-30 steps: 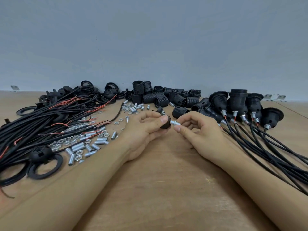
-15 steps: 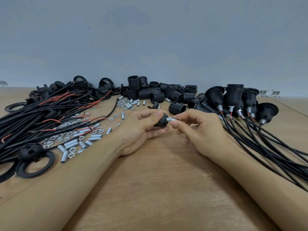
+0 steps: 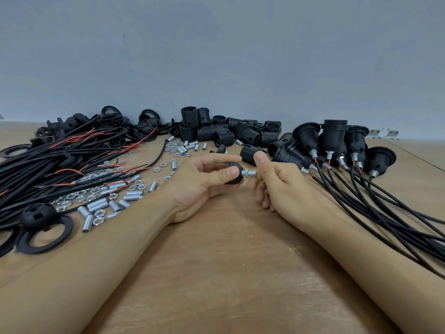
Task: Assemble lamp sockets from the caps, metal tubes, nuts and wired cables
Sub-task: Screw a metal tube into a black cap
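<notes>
The wooden table (image 3: 216, 273) lies bare at 6 o'clock, hemmed by black cables (image 3: 48, 169) at 9, ribbed sockets (image 3: 216, 133) at 12 and wired sockets (image 3: 334, 143) at 2. At centre the left hand (image 3: 202, 182) grips a smooth domed cap (image 3: 234, 174). A threaded metal tube (image 3: 249, 174) juts from it with a nut (image 3: 243, 173), beside the right hand (image 3: 279, 182), fingers loosely curled, holding nothing.

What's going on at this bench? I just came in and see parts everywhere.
A person is putting lamp sockets together by hand. The left hand grips a black cap with a threaded metal tube and nut sticking out of it toward the right hand, whose fingers are at the tube's end. Loose wired cables, nuts and tubes lie to the left; finished sockets with cables are piled on the right.
</notes>
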The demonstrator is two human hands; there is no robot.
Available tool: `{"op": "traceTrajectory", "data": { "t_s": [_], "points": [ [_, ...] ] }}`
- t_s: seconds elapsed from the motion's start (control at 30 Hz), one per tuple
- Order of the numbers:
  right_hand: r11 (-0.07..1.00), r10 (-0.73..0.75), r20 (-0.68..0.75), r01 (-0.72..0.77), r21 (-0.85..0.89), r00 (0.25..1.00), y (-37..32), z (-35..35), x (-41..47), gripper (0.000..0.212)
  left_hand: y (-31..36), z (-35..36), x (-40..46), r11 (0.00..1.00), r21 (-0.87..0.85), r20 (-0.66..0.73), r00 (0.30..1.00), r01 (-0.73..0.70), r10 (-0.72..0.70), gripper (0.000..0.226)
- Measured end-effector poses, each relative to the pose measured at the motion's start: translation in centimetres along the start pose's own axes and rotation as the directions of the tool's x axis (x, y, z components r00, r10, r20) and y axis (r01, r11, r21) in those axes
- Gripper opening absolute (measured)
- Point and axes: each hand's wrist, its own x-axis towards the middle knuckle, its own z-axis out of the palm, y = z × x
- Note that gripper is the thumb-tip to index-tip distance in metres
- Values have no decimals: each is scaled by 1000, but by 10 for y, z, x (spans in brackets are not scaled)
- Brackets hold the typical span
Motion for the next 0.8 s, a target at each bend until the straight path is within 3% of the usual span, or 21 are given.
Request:
{"op": "traceTrajectory", "data": {
  "t_s": [0.17,0.33,0.47,0.6,0.7,0.73,0.8],
  "points": [
    [997,-73,33,73,-11,997,1,-2,0,20,0,1,1,1000,4,-18,1000,7,-7,33],
    [999,-28,-22,26,-46,999,-1,0,1,63,0,1,1,1000,20,-16,1000,5,-5,30],
    [995,-49,30,52,-87,998,-2,-2,-1,42,-2,0,2,1000,9,-8,1000,10,-10,30],
    [999,21,18,-20,-36,1000,-5,-4,-1,68,-1,-1,2,1000,10,-5,1000,10,-10,28],
    [998,-14,60,17,-59,998,-8,-4,-2,38,0,-2,2,1000,-5,-2,1000,15,-15,27],
    [998,-20,64,24,-57,998,-7,-4,-3,39,0,-2,2,1000,-7,1,1000,17,-17,26],
    [1000,29,42,-28,-5,999,-7,-4,-1,64,0,-1,2,1000,-11,-7,1000,20,-20,26]
  ]
}}
